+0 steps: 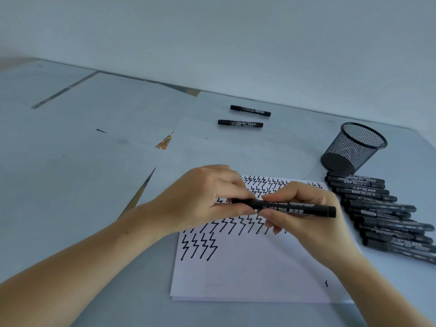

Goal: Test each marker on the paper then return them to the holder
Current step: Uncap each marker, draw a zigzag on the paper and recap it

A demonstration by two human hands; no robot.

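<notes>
A black marker point(304, 208) lies level above the white paper point(247, 267), held between both hands. My left hand point(203, 199) pinches its capped left end, and my right hand point(304, 220) grips the barrel. The paper carries rows of black zigzag strokes. A black mesh holder point(354, 147) stands at the right, tilted in view, with nothing seen inside it. Several black markers point(382, 213) lie in a row on the table just below the holder, right of the paper. Two more markers point(250, 110) point(240, 123) lie apart at the back.
The table is covered with pale sheets point(94, 161), with dark gaps between them. A small orange patch point(165, 142) shows through at the middle left. A plain wall rises behind the table.
</notes>
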